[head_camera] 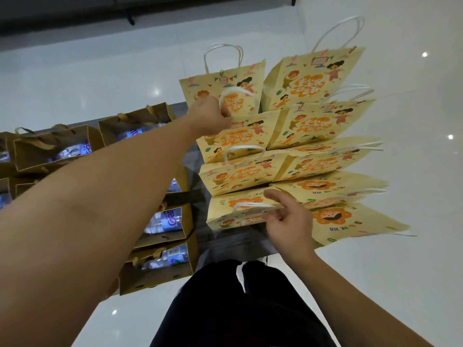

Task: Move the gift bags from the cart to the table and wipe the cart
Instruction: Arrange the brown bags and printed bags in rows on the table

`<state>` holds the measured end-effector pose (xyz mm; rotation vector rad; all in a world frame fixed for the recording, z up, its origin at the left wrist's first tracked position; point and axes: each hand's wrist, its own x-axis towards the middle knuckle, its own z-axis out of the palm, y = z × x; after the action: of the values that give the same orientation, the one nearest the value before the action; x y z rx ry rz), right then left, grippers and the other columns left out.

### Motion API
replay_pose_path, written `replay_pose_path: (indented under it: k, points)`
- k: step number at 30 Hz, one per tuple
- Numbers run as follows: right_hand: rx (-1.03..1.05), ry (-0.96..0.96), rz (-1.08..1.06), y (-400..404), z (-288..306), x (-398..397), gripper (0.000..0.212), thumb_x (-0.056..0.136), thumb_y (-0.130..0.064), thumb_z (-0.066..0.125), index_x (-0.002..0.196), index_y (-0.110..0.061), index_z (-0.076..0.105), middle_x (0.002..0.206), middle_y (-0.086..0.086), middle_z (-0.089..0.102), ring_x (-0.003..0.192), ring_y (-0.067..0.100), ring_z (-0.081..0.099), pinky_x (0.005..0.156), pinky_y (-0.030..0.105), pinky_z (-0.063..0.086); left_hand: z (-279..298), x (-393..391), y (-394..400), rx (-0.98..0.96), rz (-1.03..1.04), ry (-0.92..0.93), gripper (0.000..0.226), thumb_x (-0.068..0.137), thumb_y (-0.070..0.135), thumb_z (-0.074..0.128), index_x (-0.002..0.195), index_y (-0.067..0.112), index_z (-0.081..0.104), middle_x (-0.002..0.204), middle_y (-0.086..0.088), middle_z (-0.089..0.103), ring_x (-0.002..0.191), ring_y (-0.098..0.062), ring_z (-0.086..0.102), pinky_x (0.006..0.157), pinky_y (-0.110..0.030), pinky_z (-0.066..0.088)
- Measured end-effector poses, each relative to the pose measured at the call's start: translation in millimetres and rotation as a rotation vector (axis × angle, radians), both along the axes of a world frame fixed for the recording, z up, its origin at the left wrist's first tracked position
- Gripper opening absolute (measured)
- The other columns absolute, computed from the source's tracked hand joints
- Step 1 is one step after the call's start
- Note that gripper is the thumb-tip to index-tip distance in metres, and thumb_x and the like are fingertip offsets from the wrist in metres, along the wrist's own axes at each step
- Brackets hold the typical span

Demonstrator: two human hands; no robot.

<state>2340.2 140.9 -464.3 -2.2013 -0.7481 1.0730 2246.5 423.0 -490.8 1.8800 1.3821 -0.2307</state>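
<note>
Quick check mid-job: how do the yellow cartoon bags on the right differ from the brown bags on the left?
The yellow bags carry bright cartoon prints and white handles; the brown bags are plain with brown handles. The brown bags gape open, showing bottles; the yellow bags' contents are hidden. The left hand and right hand each grip a yellow bag's handle; the brown bags go untouched. Both kinds are paper bags standing in rows.

Glossy white tiled floor (400,284) with light reflections; dark furniture base (75,13) along the far edge; person's black trousers (238,309) at bottom centre.
</note>
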Motion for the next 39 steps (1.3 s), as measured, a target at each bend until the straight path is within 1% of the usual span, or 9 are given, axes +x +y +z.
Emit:
replay_pose_path:
  k: [3, 7, 13, 15, 21, 24, 28, 33, 39]
  points:
    - [0.207, -0.060, -0.140, 3.7, 18.8, 10.4, 0.057, 0.080, 0.012, 0.055, 0.101, -0.039, 0.071, 0.079, -0.016, 0.073, 0.063, 0.027, 0.069, 0.054, 0.027, 0.049, 21.9, -12.7, 4.7, -0.120, -0.047, -0.022, 0.029, 0.088, 0.002, 0.062, 0.108, 0.018, 0.075, 0.104, -0.002, 0.068, 0.098, -0.020, 0.063, 0.081, -0.034, 0.057]
    - [0.430, -0.136, -0.159, 66.8, 45.3, 23.4, 0.045, 0.078, -0.002, 0.054, 0.102, -0.038, 0.068, 0.088, -0.016, 0.071, 0.076, 0.015, 0.068, 0.068, 0.043, 0.059, 41.4, -29.6, 12.6, 0.102, 0.176, -0.078, 0.024, 0.085, 0.011, 0.055, 0.095, 0.019, 0.075, 0.098, 0.002, 0.069, 0.096, -0.019, 0.062, 0.064, -0.023, 0.043]
    - [0.180, -0.387, 0.351, 179.9, 68.9, 35.6, 0.057, 0.086, -0.029, 0.074, 0.139, -0.022, 0.055, 0.134, 0.001, 0.059, 0.120, 0.024, 0.058, 0.102, 0.045, 0.049, 45.1, -25.0, 20.8, 0.400, 0.388, -0.181, 0.058, 0.083, 0.022, 0.068, 0.138, 0.025, 0.047, 0.134, -0.001, 0.049, 0.123, -0.022, 0.047, 0.085, -0.028, 0.039]
    - [0.039, -0.337, 0.463, 196.5, 69.3, 35.0, 0.037, 0.087, -0.036, 0.076, 0.120, -0.019, 0.069, 0.119, 0.003, 0.069, 0.099, 0.025, 0.068, 0.094, 0.042, 0.054, 49.0, -14.5, 26.2, 0.351, 0.309, -0.212, 0.071, 0.086, 0.028, 0.074, 0.149, 0.029, 0.039, 0.152, 0.000, 0.042, 0.138, -0.022, 0.039, 0.100, -0.033, 0.041]
    - [0.121, -0.007, 0.204, 187.9, 51.6, 38.0, 0.029, 0.086, -0.018, 0.070, 0.071, 0.007, 0.065, 0.058, -0.002, 0.066, 0.100, 0.019, 0.069, 0.098, 0.044, 0.054, 60.5, 1.5, 30.9, 0.236, 0.231, -0.219, 0.021, 0.096, 0.030, 0.055, 0.098, 0.014, 0.069, 0.083, -0.002, 0.065, 0.079, -0.021, 0.064, 0.065, -0.031, 0.050]
    - [0.143, 0.016, 0.171, 189.4, 57.8, 37.9, 0.032, 0.088, -0.019, 0.068, 0.076, 0.010, 0.061, 0.074, 0.019, 0.068, 0.086, 0.022, 0.067, 0.088, 0.040, 0.056, 77.8, 2.7, 35.2, 0.197, 0.445, -0.375, 0.025, 0.100, 0.027, 0.050, 0.096, 0.009, 0.067, 0.087, -0.005, 0.064, 0.077, -0.017, 0.059, 0.064, -0.030, 0.048]
    - [0.147, 0.007, 0.263, 195.7, 72.3, 42.5, 0.031, 0.090, -0.015, 0.066, 0.075, 0.012, 0.060, 0.060, -0.003, 0.062, 0.088, 0.011, 0.059, 0.064, 0.028, 0.048, 110.6, 1.3, 42.0, 0.283, 0.525, -0.450, 0.024, 0.104, 0.025, 0.050, 0.101, 0.007, 0.066, 0.096, -0.009, 0.066, 0.081, -0.016, 0.059, 0.072, -0.031, 0.051]
    - [0.150, -0.075, 0.350, 196.7, 80.8, 50.8, 0.034, 0.087, -0.017, 0.067, 0.058, -0.003, 0.057, 0.053, 0.000, 0.049, 0.054, 0.014, 0.052, 0.063, 0.036, 0.052, 162.6, 2.7, 40.5, 0.418, 0.538, -0.497, 0.017, 0.103, 0.023, 0.054, 0.099, 0.012, 0.066, 0.087, -0.004, 0.062, 0.074, -0.012, 0.057, 0.069, -0.029, 0.052]
    - [0.179, -0.120, 0.419, 204.8, 109.5, 48.6, 0.031, 0.086, -0.023, 0.066, 0.061, -0.007, 0.060, 0.059, 0.003, 0.054, 0.058, 0.023, 0.054, 0.058, 0.036, 0.050, 226.5, -25.3, 37.4, 0.534, 0.636, -0.510, 0.018, 0.099, 0.024, 0.058, 0.088, 0.015, 0.069, 0.084, -0.005, 0.069, 0.077, -0.018, 0.065, 0.076, -0.038, 0.059]
